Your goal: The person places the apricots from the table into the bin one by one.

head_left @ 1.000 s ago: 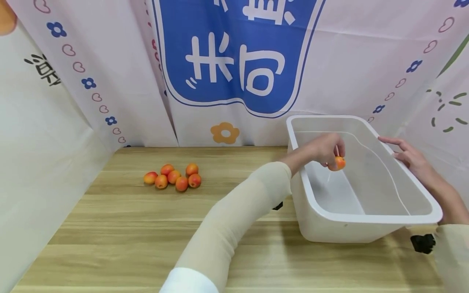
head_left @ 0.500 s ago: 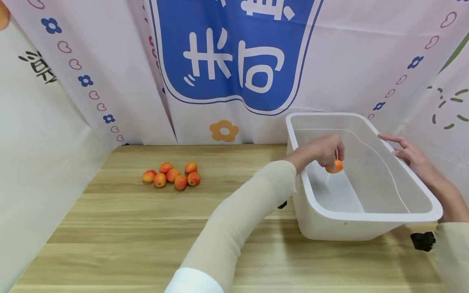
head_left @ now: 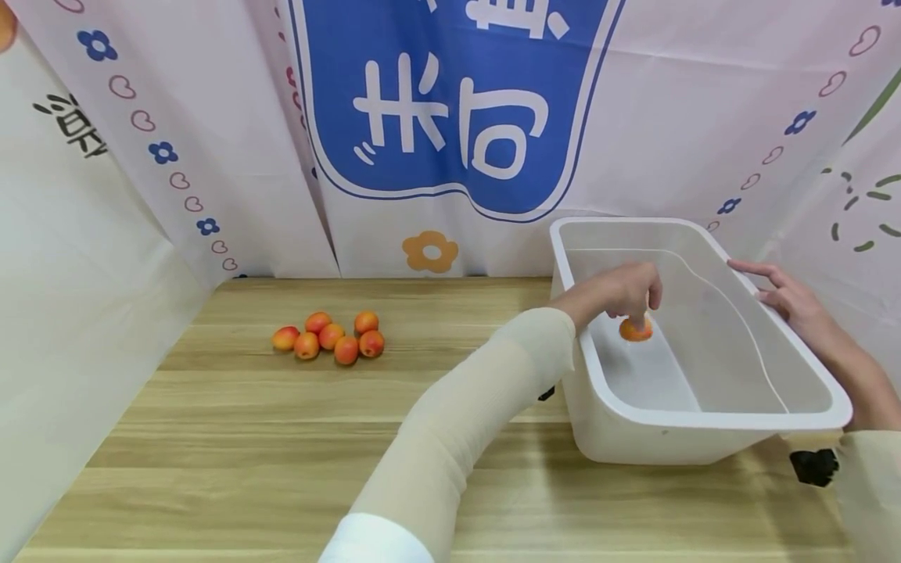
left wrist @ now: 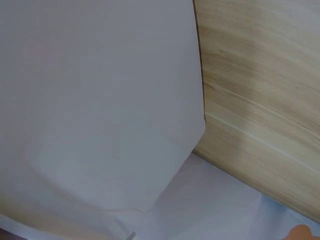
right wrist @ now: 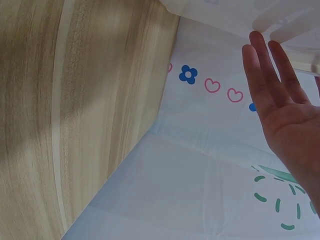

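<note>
Inside the white plastic tub (head_left: 637, 420), my left hand (head_left: 629, 289) is lowered with its fingers spread apart. Just below the fingertips is a small orange-red fruit (head_left: 636, 331), apricot-like and slightly blurred, which one digit overlaps in the head view. The left wrist view shows only the pale tub wall (left wrist: 115, 100) and no hand. My right hand (head_left: 791, 301) rests along the tub's right rim; in the right wrist view the same hand (right wrist: 287, 110) has nearly straight fingers against the tub's outer side. Several more orange-red fruits (head_left: 332, 337) lie grouped on the wooden table.
The wooden table (head_left: 281, 453) meets a printed cloth backdrop (head_left: 464, 102) at its back edge, with cloth side walls (head_left: 77, 258) as well. My left forearm sleeve (head_left: 457, 422) crosses the table to the tub's left rim.
The fruit in the tub has dropped slightly lower and to the left, and the left fingers have loosened from around it. The right hand stays at the rim.
</note>
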Demonstrator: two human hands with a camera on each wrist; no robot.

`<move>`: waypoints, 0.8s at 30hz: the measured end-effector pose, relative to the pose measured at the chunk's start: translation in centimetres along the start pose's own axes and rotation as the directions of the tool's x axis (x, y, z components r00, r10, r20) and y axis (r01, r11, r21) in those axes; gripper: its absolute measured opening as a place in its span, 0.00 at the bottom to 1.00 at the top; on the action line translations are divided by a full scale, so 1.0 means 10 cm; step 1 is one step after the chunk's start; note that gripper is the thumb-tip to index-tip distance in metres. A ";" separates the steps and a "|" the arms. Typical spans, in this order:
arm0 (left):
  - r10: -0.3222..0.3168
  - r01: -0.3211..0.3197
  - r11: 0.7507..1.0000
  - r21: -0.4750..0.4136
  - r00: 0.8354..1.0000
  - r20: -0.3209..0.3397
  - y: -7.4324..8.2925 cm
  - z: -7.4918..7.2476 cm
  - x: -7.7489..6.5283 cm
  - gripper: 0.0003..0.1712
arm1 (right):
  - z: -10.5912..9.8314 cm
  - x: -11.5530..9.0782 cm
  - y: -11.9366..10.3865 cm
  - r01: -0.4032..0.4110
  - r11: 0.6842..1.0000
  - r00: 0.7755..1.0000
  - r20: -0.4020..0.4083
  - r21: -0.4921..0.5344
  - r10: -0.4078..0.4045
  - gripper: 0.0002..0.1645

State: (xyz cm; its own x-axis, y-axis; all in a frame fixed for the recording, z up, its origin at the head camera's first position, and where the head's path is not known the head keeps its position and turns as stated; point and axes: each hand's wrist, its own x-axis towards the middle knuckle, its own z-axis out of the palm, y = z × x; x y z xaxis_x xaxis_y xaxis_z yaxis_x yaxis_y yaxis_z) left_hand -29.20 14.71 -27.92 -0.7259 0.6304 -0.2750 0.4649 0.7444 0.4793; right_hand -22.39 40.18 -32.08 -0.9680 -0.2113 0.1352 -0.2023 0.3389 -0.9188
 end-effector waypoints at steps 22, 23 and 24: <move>0.273 -0.263 0.949 0.175 0.961 -0.035 0.06 -0.09 -0.46 0.09 | 0.05 0.00 -0.01 -0.007 1.000 0.999 -0.038 0.000 0.007 0.32; 0.290 -0.278 0.942 0.187 0.956 -0.037 0.05 -0.10 -0.50 0.08 | 0.06 0.01 -0.01 -0.004 1.000 0.999 -0.036 0.011 0.004 0.32; 0.304 -0.292 0.937 0.194 0.952 -0.039 0.04 -0.10 -0.54 0.07 | 0.06 0.01 -0.01 0.001 0.999 0.999 -0.033 0.040 0.001 0.32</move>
State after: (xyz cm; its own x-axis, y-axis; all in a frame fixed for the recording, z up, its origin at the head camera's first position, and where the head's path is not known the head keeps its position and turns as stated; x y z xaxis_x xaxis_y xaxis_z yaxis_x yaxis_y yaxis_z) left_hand -25.58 11.36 -25.35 -0.5693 0.8179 -0.0829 0.7454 0.5561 0.3675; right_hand -22.38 39.59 -32.18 -0.9725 -0.1808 0.1468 -0.1968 0.3014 -0.9330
